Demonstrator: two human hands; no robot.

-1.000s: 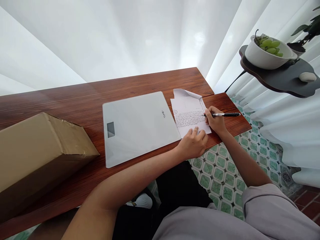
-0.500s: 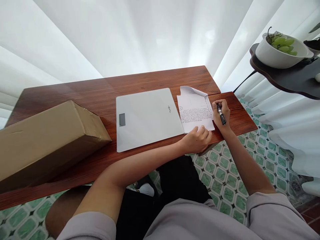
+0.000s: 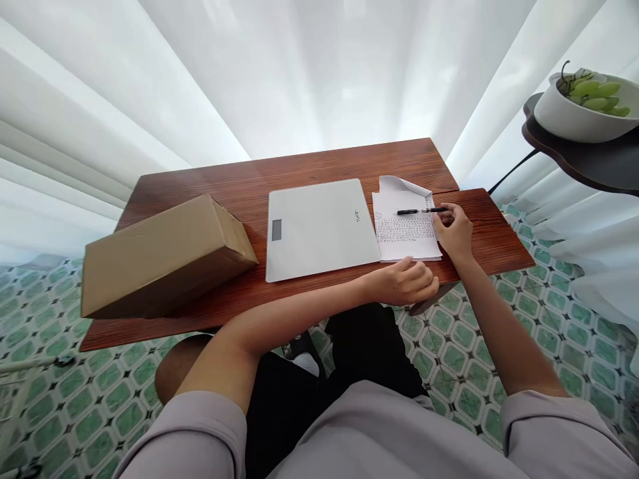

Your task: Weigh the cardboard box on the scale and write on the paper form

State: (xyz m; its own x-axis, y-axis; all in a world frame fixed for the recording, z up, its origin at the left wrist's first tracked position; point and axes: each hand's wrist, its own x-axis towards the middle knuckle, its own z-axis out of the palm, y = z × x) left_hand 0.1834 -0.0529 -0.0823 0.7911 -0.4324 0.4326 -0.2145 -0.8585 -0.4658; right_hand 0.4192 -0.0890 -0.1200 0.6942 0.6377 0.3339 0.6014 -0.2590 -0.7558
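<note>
Pen (image 3: 410, 211) has swung sideways, long axis left-right over the paper (image 3: 405, 249).

The right hand (image 3: 454, 229) has turned the pen (image 3: 424, 211), black end (image 3: 407, 212) over the paper (image 3: 404, 249).

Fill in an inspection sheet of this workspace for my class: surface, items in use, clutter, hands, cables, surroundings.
Surface: brown wooden table, seam visible.
Items in use: pen over text-covered papers; upper edge curled.
Clutter: pale flat panel left of the papers; cardboard box farther left.
Left hand: loosely curled by the papers' near edge; contact unclear.
Right hand: fingers at the pen's right end; grip unclear.
Cables: none certain; dark strip under the shelf may be a support.
Surroundings: white curtains, green tiled floor, bowl of grapes on shelf.
</note>
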